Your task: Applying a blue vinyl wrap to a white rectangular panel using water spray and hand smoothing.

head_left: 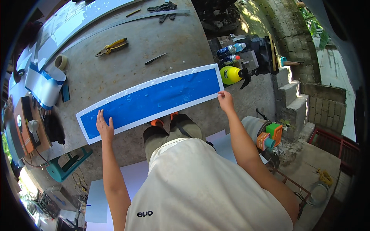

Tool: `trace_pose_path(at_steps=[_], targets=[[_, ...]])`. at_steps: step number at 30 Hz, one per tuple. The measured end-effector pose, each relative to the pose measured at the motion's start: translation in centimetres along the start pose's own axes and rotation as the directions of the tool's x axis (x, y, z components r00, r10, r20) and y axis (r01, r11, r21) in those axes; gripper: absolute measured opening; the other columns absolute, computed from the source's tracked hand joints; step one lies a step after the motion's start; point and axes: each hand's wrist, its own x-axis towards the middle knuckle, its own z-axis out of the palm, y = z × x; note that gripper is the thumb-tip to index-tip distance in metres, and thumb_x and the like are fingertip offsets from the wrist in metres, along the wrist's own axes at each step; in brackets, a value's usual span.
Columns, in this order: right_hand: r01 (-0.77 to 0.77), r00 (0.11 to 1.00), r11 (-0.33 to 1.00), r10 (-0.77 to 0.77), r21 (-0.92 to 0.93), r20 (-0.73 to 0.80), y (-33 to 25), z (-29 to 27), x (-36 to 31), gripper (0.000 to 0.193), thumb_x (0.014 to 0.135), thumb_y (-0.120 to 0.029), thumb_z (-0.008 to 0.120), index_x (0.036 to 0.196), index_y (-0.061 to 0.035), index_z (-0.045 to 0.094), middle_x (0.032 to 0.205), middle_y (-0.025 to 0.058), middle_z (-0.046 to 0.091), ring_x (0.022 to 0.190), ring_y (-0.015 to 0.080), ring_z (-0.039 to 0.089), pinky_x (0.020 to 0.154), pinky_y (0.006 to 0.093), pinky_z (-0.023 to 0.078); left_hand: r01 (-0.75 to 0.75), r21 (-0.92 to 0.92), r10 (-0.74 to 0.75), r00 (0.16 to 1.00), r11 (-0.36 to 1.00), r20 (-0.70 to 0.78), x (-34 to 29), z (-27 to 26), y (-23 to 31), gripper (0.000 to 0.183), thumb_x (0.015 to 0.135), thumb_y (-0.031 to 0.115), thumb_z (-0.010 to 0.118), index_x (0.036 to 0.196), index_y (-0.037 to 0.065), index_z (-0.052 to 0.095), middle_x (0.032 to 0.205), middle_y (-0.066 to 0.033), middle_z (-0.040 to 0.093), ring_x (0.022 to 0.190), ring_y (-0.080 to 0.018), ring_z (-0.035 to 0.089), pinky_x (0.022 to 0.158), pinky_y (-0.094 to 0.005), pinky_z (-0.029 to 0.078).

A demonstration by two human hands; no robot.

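A long blue panel with a white border [154,98] lies along the near edge of the work table [127,77]. Wet-looking drops or bubbles and faint wrinkles show on its blue face. My left hand [105,127] rests on the panel's left end with its fingers stretched out. At the near right corner, my right hand [226,102] pinches the white edge between thumb and fingers. Beyond the panel lie a thin knife-like tool [156,58] and yellow-handled pliers [111,47].
A yellow spray bottle [231,75] and several cans stand past the panel's right end. On the left are a tape roll [61,62], a curled blue-and-white sheet [45,86] and an orange-brown tool [27,123]. A long metal ruler [127,22] and dark gloves [163,8] lie farther back.
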Motion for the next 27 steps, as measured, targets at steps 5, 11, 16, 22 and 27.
trace_pose_path(at_steps=[5, 11, 16, 22, 27], targets=[[-0.010, 1.000, 0.999, 0.009, 0.031, 0.028, 0.5, -1.5, 1.0, 0.023, 0.086, -0.010, 0.065, 0.108, -0.0109, 0.070, 0.095, 0.0113, 0.063, 0.091, 0.0292, 0.063, 0.084, 0.0390, 0.051, -0.005, 0.038, 0.012, 0.984, 0.999, -0.178, -1.0, -0.6, 0.6, 0.052, 0.092, 0.014, 0.062, 0.141, 0.009, 0.045, 0.141, -0.0196, 0.047, 0.131, -0.0369, 0.044, 0.109, -0.0454, 0.035], [0.097, 0.995, 0.995, -0.097, -0.015, 0.026, 1.4, -2.7, 3.5, 0.029, 0.088, -0.005, 0.057, 0.113, -0.0129, 0.069, 0.094, 0.0146, 0.062, 0.091, 0.0315, 0.062, 0.084, 0.0395, 0.050, 0.005, 0.061, 0.002, 0.994, 0.998, -0.109, -5.2, -1.1, 1.8, 0.046, 0.092, 0.013, 0.062, 0.136, 0.008, 0.051, 0.138, -0.0192, 0.050, 0.128, -0.0362, 0.047, 0.106, -0.0460, 0.038], [0.191, 0.978, 0.975, -0.198, 0.110, 0.062, 2.9, -2.2, 5.5, 0.033, 0.086, -0.003, 0.058, 0.116, -0.0122, 0.069, 0.097, 0.0157, 0.062, 0.091, 0.0310, 0.062, 0.082, 0.0394, 0.050, 0.039, 0.085, -0.032, 0.997, 0.996, -0.077, -8.9, -1.4, 4.3, 0.039, 0.090, 0.014, 0.063, 0.128, 0.009, 0.058, 0.132, -0.0172, 0.055, 0.124, -0.0366, 0.049, 0.103, -0.0473, 0.039], [0.124, 0.970, 0.978, -0.154, 0.165, 0.186, 6.2, -2.6, 7.2, 0.033, 0.090, -0.003, 0.055, 0.121, -0.0094, 0.066, 0.105, 0.0124, 0.063, 0.094, 0.0233, 0.062, 0.082, 0.0348, 0.051, 0.116, 0.036, -0.117, 0.993, 0.993, 0.021, -12.3, 1.7, 9.5, 0.035, 0.088, 0.018, 0.065, 0.122, 0.012, 0.060, 0.130, -0.0114, 0.053, 0.121, -0.0330, 0.049, 0.100, -0.0493, 0.038], [0.153, 0.953, 0.979, -0.182, 0.133, 0.243, 5.0, -2.4, 7.8, 0.033, 0.090, -0.003, 0.055, 0.121, -0.0064, 0.066, 0.098, 0.0095, 0.064, 0.087, 0.0192, 0.061, 0.079, 0.0313, 0.049, 0.166, 0.123, -0.153, 0.982, 0.978, -0.109, -11.6, 1.7, 9.9, 0.047, 0.087, 0.018, 0.066, 0.132, 0.014, 0.053, 0.138, -0.0115, 0.048, 0.130, -0.0335, 0.044, 0.109, -0.0498, 0.031]])
